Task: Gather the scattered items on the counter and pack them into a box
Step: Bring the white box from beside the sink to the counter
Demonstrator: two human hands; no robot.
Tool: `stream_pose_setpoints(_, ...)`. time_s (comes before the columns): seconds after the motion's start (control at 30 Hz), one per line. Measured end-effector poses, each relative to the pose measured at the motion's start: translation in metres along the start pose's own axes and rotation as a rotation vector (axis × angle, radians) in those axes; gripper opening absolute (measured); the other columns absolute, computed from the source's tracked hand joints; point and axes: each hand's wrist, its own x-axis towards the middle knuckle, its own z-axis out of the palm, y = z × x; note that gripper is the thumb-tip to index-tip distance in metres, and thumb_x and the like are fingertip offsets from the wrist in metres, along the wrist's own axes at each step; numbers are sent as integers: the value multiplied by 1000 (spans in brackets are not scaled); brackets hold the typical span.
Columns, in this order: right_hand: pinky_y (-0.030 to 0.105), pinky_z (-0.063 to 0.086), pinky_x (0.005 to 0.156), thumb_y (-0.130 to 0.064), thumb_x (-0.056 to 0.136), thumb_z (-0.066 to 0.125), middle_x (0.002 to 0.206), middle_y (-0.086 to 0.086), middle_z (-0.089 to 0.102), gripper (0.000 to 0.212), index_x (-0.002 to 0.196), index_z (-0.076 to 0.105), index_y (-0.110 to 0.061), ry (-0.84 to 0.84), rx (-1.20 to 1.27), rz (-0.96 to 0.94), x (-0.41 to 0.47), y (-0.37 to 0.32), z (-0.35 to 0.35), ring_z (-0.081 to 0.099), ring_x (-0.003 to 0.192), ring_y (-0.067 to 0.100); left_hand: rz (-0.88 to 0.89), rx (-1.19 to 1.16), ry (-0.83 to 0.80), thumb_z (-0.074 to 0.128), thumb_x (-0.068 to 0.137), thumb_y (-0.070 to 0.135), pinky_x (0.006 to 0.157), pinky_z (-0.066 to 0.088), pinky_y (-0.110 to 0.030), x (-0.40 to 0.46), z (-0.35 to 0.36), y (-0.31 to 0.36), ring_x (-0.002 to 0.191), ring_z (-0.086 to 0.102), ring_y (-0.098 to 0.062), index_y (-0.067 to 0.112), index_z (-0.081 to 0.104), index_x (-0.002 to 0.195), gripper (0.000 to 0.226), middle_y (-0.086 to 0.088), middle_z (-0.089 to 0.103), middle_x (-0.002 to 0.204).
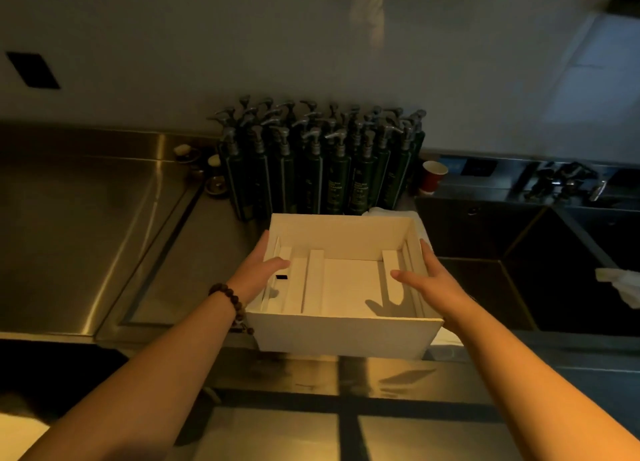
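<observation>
I hold the white box [343, 336] with both hands, one on each side, so it stays level and does not tip. My left hand [258, 271] grips the left wall: my thumb is hooked over the rim and points into the box, and my fingers run along the outside. My right hand [427, 280] does the same on the right wall, thumb inside, fingers outside. Both hands hold the box firmly.

The box is open on top so I can put things in. Inside it I see only white strips [313, 280] standing like little walls, and a small black mark near my left thumb. No packed things show yet, so I think the packing has hardly begun.

Just behind the box stands a tight bunch of dark green pump bottles [322, 162]. These are most likely the things to pack, and I hold the box close to them so the reach is short. Behind the box to the right is a red paper cup [433, 176]. Right of the box is a dark sink [519, 287]. A white cloth [391, 213] peeks out from behind the box's back right corner.

I cannot tell if the box rests on the counter [104, 235] or is lifted a bit, because its bottom is hidden. My fingertips on the outer walls are partly hidden too. The words on the bottles are too small to read, and the small things left of the bottles are blurry.
</observation>
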Motion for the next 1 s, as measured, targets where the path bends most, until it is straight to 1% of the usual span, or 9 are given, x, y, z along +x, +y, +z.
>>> stream_pose_setpoints(0.13,43,39,95,-35,83,70,146,-4,38,84,147,16,-44,-77,-2,-99,10,-32,37,42,126,22,13,-13,125,56,90,25,64,41,-19,-30,-39,0,97,51,8,53,28,134,59,32,51,111)
stream_pose_setpoints(0.33,26,38,80,-41,80,72,122,-25,42,81,141,20,-52,-219,-3,-201,30,-87,143,45,105,2,22,-63,324,61,85,29,55,49,-12,-93,-142,4,85,59,12,70,33,114,58,42,55,99)
stream_pose_setpoints(0.43,23,36,75,-47,75,72,107,-37,39,82,135,17,-62,-333,-16,-250,35,-121,211,42,100,-1,34,-50,483,59,90,23,62,43,-13,-129,-197,-8,90,54,12,55,30,130,59,37,50,106)
stream_pose_setpoints(0.53,38,41,91,-46,76,72,132,-22,44,85,137,14,-60,-415,-37,-277,33,-153,283,41,122,13,43,-74,602,58,90,17,68,41,-10,-166,-251,-24,93,50,15,45,32,132,57,31,49,111)
stream_pose_setpoints(0.6,41,38,91,-44,77,72,145,-9,38,85,140,16,-56,-499,-52,-315,30,-171,334,40,130,22,49,-94,656,57,90,15,73,45,-13,-194,-288,-35,99,52,8,47,33,128,55,27,51,113)
stream_pose_setpoints(0.67,34,37,82,-40,79,71,145,-8,39,83,142,18,-52,-584,-46,-334,26,-187,386,44,126,22,43,-96,705,55,91,14,78,48,-20,-223,-327,-50,104,53,1,41,31,136,58,19,52,118)
stream_pose_setpoints(0.77,17,43,64,-30,82,71,130,-11,46,78,143,25,-45,-691,-39,-347,13,-215,474,53,97,1,39,-109,800,55,91,13,68,51,-18,-265,-390,-75,100,55,-2,36,30,137,57,14,53,115)
stream_pose_setpoints(0.83,14,44,57,-20,83,70,126,-8,49,76,145,28,-38,-758,-30,-368,2,-235,536,54,89,-2,19,-95,855,56,90,16,74,51,-26,-293,-437,-93,104,56,-11,34,32,137,55,8,54,117)
stream_pose_setpoints(1.0,33,47,72,-22,84,69,122,-7,42,78,145,25,-38,-826,-40,-394,-27,-288,684,49,105,17,-18,-103,961,56,90,15,75,49,-28,-357,-558,-133,108,56,-19,27,30,141,58,0,54,122)
